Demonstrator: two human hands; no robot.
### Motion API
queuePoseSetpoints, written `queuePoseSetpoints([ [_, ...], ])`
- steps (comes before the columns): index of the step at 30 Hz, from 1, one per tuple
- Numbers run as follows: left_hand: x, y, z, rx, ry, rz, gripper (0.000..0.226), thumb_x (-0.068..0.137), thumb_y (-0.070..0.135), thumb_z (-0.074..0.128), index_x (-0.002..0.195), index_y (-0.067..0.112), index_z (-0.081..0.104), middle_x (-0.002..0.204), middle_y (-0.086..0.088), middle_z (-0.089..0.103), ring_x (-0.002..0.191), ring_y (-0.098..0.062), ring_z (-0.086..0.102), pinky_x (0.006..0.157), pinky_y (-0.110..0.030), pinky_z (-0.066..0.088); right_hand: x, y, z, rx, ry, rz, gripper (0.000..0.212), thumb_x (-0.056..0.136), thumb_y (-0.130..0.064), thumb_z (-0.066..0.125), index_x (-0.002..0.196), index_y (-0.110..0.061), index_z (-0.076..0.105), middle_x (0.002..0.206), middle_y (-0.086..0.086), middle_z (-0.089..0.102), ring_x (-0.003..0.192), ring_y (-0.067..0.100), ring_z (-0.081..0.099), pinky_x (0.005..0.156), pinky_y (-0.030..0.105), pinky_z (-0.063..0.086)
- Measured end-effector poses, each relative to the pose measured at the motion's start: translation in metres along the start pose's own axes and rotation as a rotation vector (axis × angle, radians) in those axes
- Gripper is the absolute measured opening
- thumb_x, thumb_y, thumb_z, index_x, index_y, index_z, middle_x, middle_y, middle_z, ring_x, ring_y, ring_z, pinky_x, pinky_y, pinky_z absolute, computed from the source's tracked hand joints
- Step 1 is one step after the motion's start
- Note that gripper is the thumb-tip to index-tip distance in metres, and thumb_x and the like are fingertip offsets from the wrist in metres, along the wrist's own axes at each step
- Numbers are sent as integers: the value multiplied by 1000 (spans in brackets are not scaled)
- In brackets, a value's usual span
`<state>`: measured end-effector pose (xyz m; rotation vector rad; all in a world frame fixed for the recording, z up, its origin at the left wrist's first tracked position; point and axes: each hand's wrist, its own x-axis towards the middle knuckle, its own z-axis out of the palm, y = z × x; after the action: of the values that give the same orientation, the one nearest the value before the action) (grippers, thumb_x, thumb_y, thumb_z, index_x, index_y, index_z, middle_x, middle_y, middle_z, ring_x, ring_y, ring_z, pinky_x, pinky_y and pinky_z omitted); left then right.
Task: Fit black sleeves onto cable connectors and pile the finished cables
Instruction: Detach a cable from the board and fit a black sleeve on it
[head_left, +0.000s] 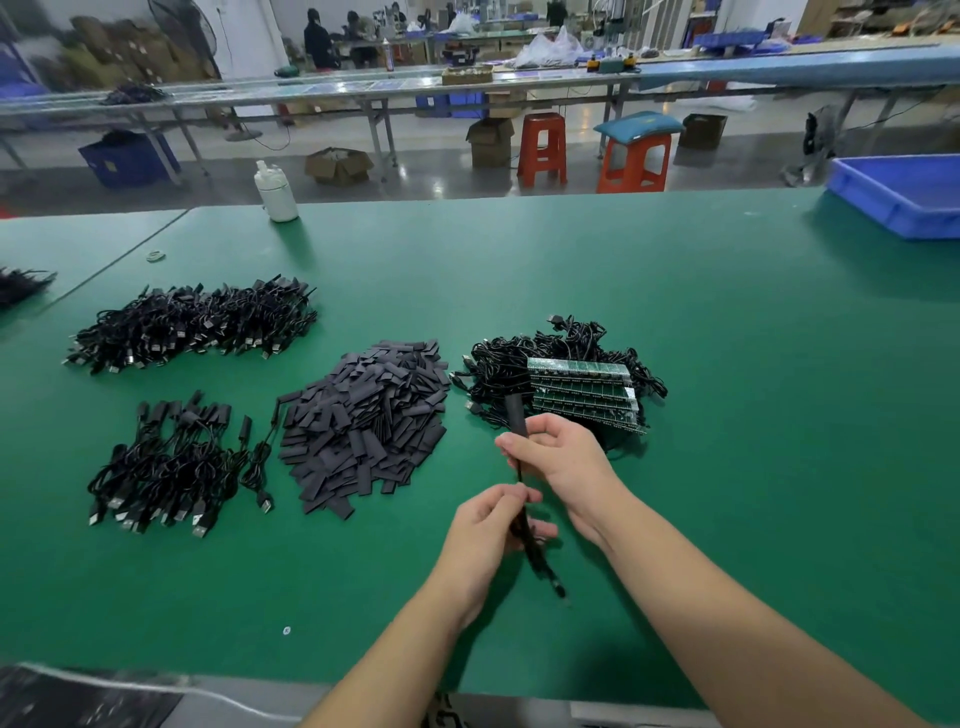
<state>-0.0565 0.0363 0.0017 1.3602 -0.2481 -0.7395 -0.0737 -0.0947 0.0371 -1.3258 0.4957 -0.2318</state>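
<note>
My right hand (558, 457) grips a black sleeve (516, 414) that stands upright over the end of a thin black cable (535, 551). Below it, my left hand (491, 525) pinches the cable, whose loose end trails down to a plug near the table. A heap of flat black sleeves (363, 421) lies left of my hands. Behind my right hand sits a tangle of cables with bare green circuit boards (582, 389). A pile of sleeved cables (166, 462) lies at the near left.
A larger cable pile (192, 322) lies at the far left of the green table (727, 415). A white bottle (275, 192) stands at the far edge and a blue bin (904, 195) at the far right. Stools, boxes and workbenches fill the room behind.
</note>
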Motion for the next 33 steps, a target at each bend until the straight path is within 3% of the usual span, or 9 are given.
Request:
queuePoseSetpoints([
  [5,-3,8,-14,70,-110,6,28,103,27,48,107,8,69,86,-7,63,73,-24,65,71,-32,53,2,-3,-4,-110,66,-57,19,82,-18,80,93,-11,66,71,-3,65,74,13,61,79,29,52],
  [10,-7,21,-41,70,-392,-58,32,97,19,55,127,7,57,105,-16,68,91,-31,66,82,-39,52,0,-2,-11,-237,76,-117,18,82,-21,81,87,-14,65,75,-1,59,71,14,54,74,31,50],
  [12,-9,25,-50,180,-403,-54,27,98,11,56,125,9,57,101,-13,70,90,-34,69,81,-41,56,0,1,-10,-314,30,-152,19,82,-23,81,87,-13,65,76,-4,60,69,10,52,72,25,48],
  [14,-8,29,-58,346,-293,-8,20,97,8,58,117,13,59,91,-7,72,85,-33,73,76,-41,59,-1,7,-10,-437,-14,-175,21,83,-31,79,90,-16,66,83,-9,65,74,7,57,76,23,48],
  [16,-5,37,-74,468,-100,75,16,94,9,63,108,17,62,89,-7,71,78,-29,74,75,-41,61,-5,17,-14,-645,-23,-191,24,86,-43,74,100,-25,65,101,-15,66,95,3,60,88,23,45],
  [20,10,64,-131,672,301,178,16,92,17,67,104,25,62,95,0,72,70,-12,74,66,-29,60,-14,43,-30,-1179,17,-330,47,93,-53,58,133,-28,53,134,-12,53,132,9,41,114,32,31],
  [23,30,77,-183,886,540,130,17,94,25,65,110,25,59,90,3,72,61,-4,70,55,-22,53,-15,65,-40,-1446,39,-312,57,99,-53,45,148,-25,39,158,-2,32,150,18,19,124,38,11],
  [27,52,75,-246,1138,682,-106,33,95,32,61,123,13,56,98,-9,71,85,-24,70,81,-40,55,-19,86,-50,-1575,52,-262,61,102,-55,29,153,-21,32,165,6,19,152,22,15,125,38,7],
  [33,70,69,-284,1232,800,-235,31,96,34,61,113,9,59,96,-14,64,82,-32,58,65,-35,46,-22,93,-51,-1569,125,-339,54,102,-49,37,145,-19,50,157,7,39,145,23,36,121,38,23],
])
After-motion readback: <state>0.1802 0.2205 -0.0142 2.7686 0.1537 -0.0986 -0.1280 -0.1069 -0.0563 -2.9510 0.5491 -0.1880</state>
